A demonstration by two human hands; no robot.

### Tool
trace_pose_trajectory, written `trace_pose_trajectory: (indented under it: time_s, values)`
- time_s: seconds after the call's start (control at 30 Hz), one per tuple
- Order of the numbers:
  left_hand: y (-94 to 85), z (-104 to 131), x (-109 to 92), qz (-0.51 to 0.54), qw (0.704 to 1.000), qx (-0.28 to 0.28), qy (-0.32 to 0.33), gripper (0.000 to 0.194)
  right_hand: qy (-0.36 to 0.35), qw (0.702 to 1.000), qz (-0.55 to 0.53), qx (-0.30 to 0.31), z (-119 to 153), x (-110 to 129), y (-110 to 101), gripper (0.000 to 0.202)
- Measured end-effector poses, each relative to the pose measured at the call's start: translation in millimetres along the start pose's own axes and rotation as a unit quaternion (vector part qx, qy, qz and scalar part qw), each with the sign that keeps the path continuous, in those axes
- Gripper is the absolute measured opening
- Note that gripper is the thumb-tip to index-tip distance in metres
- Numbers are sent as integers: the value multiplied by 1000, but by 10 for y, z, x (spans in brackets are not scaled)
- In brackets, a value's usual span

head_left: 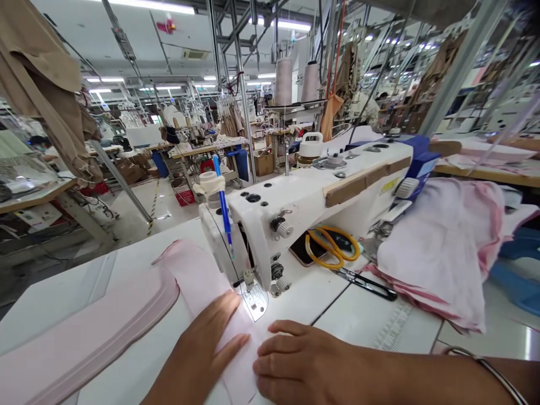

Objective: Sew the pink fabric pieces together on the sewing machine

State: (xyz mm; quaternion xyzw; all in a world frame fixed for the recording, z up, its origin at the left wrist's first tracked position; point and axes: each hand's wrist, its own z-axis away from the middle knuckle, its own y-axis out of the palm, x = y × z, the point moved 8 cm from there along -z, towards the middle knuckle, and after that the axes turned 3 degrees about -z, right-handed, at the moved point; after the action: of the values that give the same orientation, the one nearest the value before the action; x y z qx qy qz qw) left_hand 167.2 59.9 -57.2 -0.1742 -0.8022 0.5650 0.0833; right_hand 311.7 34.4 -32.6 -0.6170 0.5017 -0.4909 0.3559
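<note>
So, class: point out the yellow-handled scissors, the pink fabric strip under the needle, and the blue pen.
yellow-handled scissors (333,247), head view, on the handle loops.
pink fabric strip (198,278), head view, on its flat middle.
blue pen (223,205), head view, on the barrel.

The left hand (206,346) lies flat with the palm down; its fingers (230,349) are spread a little and point up and to the right; its thumb sticks out by itself, above the other fingers; the right hand (301,360) lies flat too, palm down, just beside the left fingers; its fingers (270,365) are close together and point left; the right arm comes in from the right side, low down; both hands are open and hold nothing.
</note>
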Motion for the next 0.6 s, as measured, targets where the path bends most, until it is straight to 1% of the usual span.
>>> trace_pose_trajectory:
  time_s: [0.1, 0.27, 0.33, 0.43, 0.5, 0.6]
  values:
    - [31, 28, -16, -29, 1000, -5, 1, 50, -14, 1000, -5, 4, 10, -2, 15, 28]
    - [88, 27, -102, -72, 997, -9, 19, 53, -19, 999, 1, 37, -16, -19, 37, 24]
    - [150, 13, -82, -61, 998, 12, 2, 56, -10, 999, -3, 43, -21, -33, 38, 23]
    - [227, -32, -25, -16, 997, 56, -42, 58, 3, 999, -2, 34, -15, -57, 38, 22]
    - [216, -89, -26, 9, 995, 76, -56, 57, 15, 1000, 1, 23, -6, -81, 37, 21]
    - [134, -204, -75, 50, 992, 98, -59, 48, 20, 1000, -3, -6, 1, -98, 10, 20]
